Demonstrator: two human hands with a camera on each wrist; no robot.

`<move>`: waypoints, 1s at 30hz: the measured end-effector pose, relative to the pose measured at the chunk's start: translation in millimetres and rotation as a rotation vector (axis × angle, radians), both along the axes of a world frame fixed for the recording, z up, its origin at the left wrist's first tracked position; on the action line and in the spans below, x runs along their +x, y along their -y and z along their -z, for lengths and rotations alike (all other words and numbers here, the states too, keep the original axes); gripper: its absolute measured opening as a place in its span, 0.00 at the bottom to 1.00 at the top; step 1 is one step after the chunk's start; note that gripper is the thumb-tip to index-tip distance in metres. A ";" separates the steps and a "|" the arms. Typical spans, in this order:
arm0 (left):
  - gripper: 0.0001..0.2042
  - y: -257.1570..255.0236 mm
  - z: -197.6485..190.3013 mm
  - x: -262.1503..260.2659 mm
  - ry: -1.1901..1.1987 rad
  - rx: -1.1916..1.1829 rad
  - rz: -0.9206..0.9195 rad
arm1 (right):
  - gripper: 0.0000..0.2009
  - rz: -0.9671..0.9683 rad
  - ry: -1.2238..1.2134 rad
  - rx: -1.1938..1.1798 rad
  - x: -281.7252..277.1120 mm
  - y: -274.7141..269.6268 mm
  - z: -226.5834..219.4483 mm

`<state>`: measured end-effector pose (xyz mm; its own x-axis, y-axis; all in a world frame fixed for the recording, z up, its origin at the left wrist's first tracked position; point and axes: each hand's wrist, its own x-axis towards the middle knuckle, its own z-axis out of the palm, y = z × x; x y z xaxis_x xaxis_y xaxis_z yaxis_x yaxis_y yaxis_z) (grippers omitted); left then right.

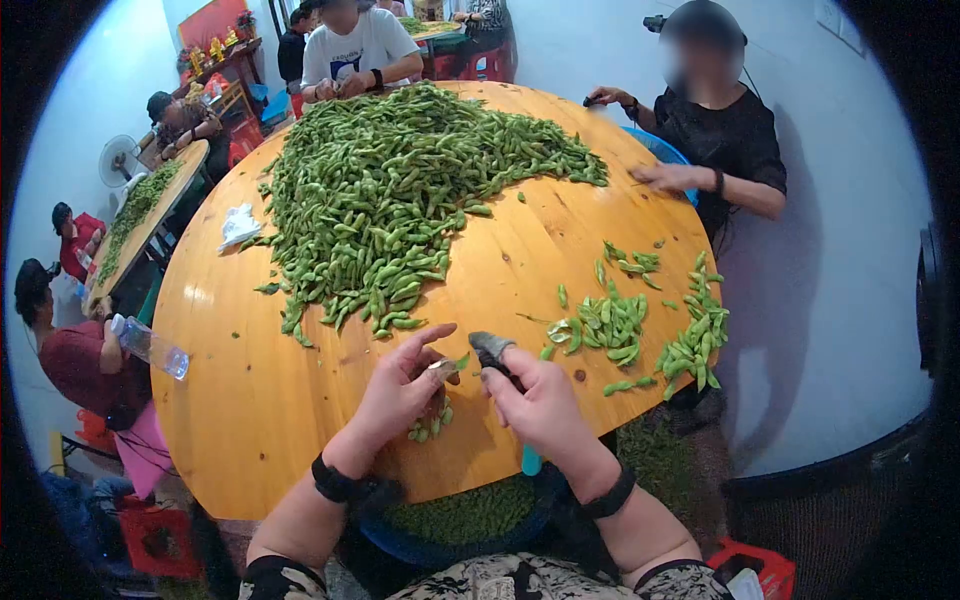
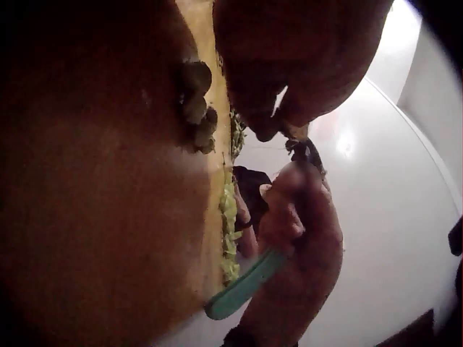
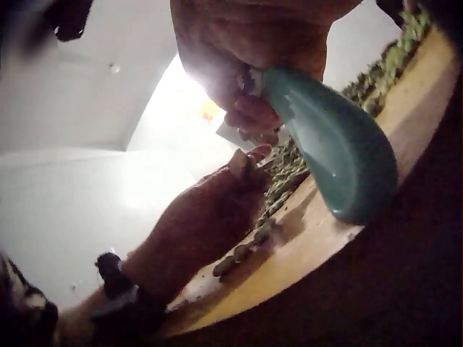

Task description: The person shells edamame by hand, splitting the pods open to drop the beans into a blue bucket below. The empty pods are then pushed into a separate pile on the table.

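My left hand (image 1: 400,388) pinches a green edamame pod (image 1: 447,367) just above the near edge of the round wooden table (image 1: 260,400). My right hand (image 1: 542,402) grips a tool with a teal handle (image 1: 530,461); its dark tip (image 1: 490,348) sits right beside the pod. In the right wrist view the teal handle (image 3: 334,148) fills the middle, with the left hand (image 3: 210,217) behind it. The left wrist view shows the right hand (image 2: 300,231) curled round the teal handle (image 2: 246,285). A few pods (image 1: 430,424) lie under my left hand.
A large heap of pods (image 1: 390,190) covers the far half of the table, and smaller piles (image 1: 640,325) lie to the right. A blue basin of pods (image 1: 460,518) sits below the near edge. Other people sit round the table. A water bottle (image 1: 150,346) pokes over the left rim.
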<state>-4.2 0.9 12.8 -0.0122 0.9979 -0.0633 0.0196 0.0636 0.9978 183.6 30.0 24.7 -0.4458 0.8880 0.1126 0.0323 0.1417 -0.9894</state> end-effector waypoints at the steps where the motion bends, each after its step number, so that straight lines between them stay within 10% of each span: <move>1: 0.14 0.2 -0.8 -0.5 0.009 -0.002 0.000 | 0.10 0.000 0.009 -0.002 -2.7 0.1 -0.9; 10: 0.12 -1.6 9.4 -7.0 0.245 0.075 0.045 | 0.10 -0.086 0.030 -0.050 -21.1 3.8 4.2; 30: 0.20 5.5 11.4 -6.3 -0.704 0.574 -0.097 | 0.06 -0.144 0.028 -0.396 -20.2 2.3 -7.3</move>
